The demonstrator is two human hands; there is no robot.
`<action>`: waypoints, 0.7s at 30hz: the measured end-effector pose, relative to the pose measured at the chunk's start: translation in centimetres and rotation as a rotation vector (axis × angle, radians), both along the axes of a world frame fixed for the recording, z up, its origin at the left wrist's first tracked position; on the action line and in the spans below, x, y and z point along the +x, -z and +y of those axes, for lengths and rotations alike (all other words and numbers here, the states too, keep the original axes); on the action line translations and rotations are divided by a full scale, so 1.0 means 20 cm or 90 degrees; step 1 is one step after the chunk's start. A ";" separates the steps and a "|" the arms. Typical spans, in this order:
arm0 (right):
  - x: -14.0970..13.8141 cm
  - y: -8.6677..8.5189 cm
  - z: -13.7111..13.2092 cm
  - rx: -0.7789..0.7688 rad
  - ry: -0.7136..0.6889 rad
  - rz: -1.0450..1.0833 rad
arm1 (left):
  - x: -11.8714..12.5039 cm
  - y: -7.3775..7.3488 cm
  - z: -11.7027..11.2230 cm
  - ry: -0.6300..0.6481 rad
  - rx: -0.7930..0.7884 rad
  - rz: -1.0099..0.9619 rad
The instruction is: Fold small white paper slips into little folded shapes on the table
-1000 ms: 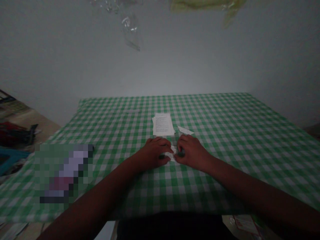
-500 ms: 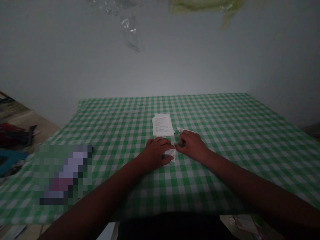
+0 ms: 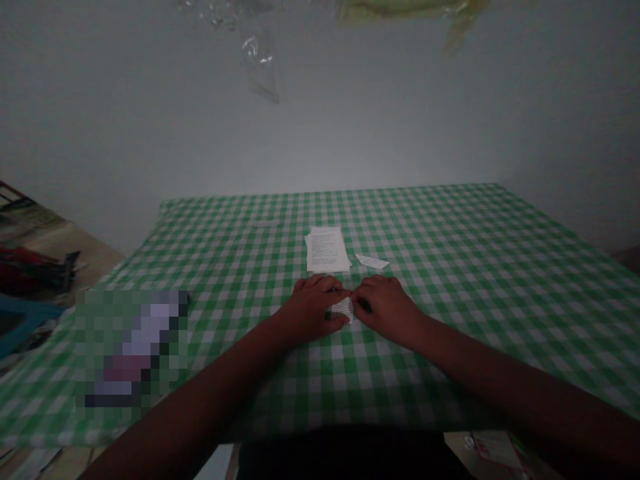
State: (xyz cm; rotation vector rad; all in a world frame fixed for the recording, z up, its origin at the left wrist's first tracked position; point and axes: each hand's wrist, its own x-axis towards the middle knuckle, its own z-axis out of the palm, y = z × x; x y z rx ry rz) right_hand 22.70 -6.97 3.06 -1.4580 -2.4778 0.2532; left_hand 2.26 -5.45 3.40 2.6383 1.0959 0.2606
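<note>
- The left hand [image 3: 313,308] and the right hand [image 3: 385,309] are lying close together on a green checked tablecloth [image 3: 450,233].
- Their fingers [image 3: 337,292] are staying narrow around a small printed paper slip [image 3: 343,309], hiding part of it; I cannot tell if they are gripping it.
- A stack of printed sheets [image 3: 326,249] is lying just beyond, its text too small to read.

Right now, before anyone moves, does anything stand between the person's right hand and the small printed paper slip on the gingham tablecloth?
No, nothing visible: the right hand has its fingertips at the edge of the paper slip, with the left hand on the slip's other side.
</note>
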 end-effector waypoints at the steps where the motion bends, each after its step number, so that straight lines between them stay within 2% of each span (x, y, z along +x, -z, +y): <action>1: 0.00 0.00 0.00 0.008 0.002 -0.007 | 0.00 0.00 0.00 -0.003 0.006 0.003; 6: -0.02 -0.01 -0.01 0.014 -0.027 -0.021 | 0.01 0.00 -0.01 -0.005 0.029 0.017; 21: -0.01 -0.03 -0.09 -0.033 -0.098 0.012 | 0.01 -0.02 -0.02 -0.003 0.002 0.018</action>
